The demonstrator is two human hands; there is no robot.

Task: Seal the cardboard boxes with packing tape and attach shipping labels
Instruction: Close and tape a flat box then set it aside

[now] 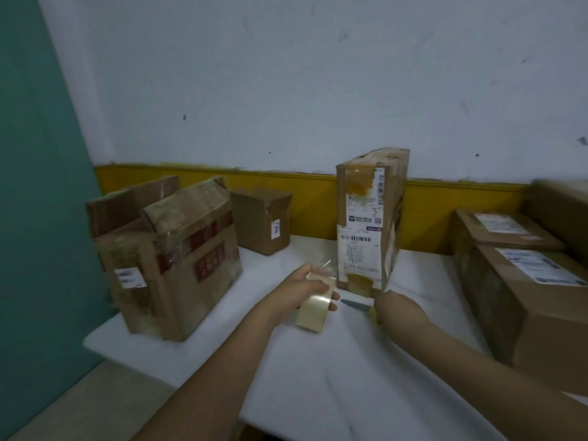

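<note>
My left hand point(305, 289) grips a roll of clear packing tape point(315, 310) just above the white table point(318, 377), and a loose end of tape sticks up by my fingers. My right hand point(389, 305) is bent away from the camera and holds a yellow-handled cutter point(356, 304), whose grey blade points left toward the roll. Right behind both hands stands a tall narrow cardboard box point(389, 198) on end. It has a white shipping label point(361, 246) on its front and brown tape patches at top and bottom.
A large worn box point(178, 265) with open top flaps sits on the table's left. A small box point(261, 221) stands behind it by the yellow wall strip. Labelled boxes point(525, 297) are stacked along the right edge. The table's left front edge drops to the floor.
</note>
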